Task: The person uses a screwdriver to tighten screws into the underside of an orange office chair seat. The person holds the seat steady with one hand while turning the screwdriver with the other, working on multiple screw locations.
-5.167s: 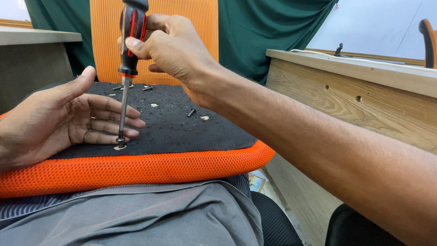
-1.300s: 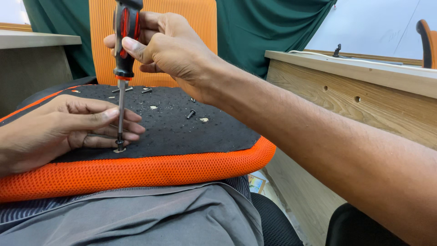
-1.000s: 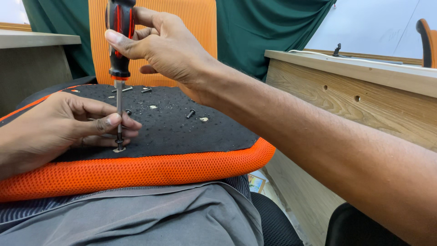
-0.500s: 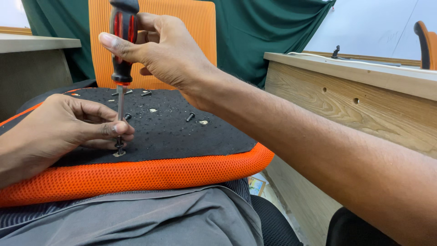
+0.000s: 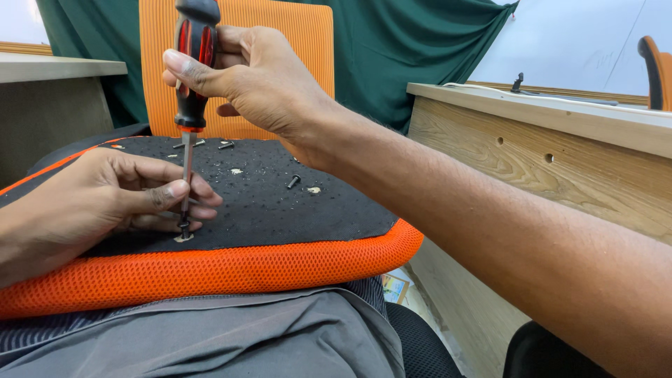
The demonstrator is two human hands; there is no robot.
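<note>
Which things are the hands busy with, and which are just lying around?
In use:
right hand gripping the screwdriver
left hand steadying its shaft over a screw
upturned seat cushion

Lying about:
loose screws
wooden desk
orange chair back
green curtain

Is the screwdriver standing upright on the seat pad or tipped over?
Upright. The screwdriver stands nearly vertical, handle in the right hand, tip down at the black pad, with the left hand fingers steadying the shaft.

wooden desk [image 5: 560,161], green curtain [image 5: 406,49], orange backrest [image 5: 294,42]
</note>
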